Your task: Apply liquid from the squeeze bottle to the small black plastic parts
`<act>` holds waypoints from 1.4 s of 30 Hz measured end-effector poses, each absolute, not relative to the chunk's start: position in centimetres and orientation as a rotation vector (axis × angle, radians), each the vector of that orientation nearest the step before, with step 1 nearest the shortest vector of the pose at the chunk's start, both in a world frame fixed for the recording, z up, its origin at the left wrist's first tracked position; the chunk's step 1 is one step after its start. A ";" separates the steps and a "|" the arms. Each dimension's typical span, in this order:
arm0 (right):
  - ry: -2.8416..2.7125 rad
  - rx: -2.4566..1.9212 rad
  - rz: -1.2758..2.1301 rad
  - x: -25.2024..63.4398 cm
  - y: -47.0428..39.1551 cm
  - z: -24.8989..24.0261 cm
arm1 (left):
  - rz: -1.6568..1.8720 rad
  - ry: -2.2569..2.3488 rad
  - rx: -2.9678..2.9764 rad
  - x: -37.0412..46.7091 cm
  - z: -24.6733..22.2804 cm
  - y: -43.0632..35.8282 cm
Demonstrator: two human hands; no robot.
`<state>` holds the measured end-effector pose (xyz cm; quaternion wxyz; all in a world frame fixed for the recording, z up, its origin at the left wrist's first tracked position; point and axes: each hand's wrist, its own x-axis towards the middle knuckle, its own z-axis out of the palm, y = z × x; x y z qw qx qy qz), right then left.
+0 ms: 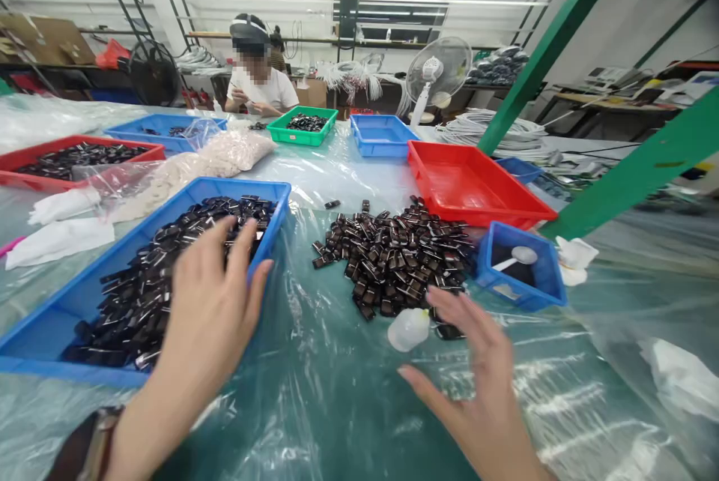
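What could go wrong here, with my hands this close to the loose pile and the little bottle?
1. The right hand, spread open, hovers beside the small white bottle; a sweep could tip or roll it.
2. The loose pile of dark parts sits on slick plastic sheeting with strays already apart; a brush could scatter more.
3. The left hand lies over the blue tray rim; pressing may tilt it, spilling parts.

Red tray [494, 200] beyond the centre; small blue bin [539, 282] with white spoon [520, 256]; green tray [281, 132]; fan [438, 73]; seated person [255, 88] opposite.
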<state>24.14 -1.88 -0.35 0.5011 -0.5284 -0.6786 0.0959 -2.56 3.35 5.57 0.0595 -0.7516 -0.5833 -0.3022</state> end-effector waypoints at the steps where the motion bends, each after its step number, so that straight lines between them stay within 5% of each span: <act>1: -1.698 -1.350 0.326 24.1 -1.6 -0.9 | -0.807 -1.749 -2.275 -1.4 5.1 3.6; 8: -1.812 -1.448 0.500 24.6 -1.3 -2.3 | -0.538 -1.809 -2.379 7.5 0.1 8.2; 17: -1.834 -1.438 0.510 25.0 -1.7 -1.5 | -0.506 -1.720 -2.704 8.1 -0.3 8.4; 29: -1.879 -1.463 0.515 25.3 -1.6 -1.3 | -0.836 -1.750 -2.936 6.1 0.7 6.1; 42: -1.879 -1.549 0.607 25.6 -1.6 -2.0 | -1.381 -2.372 -3.207 1.8 0.5 1.0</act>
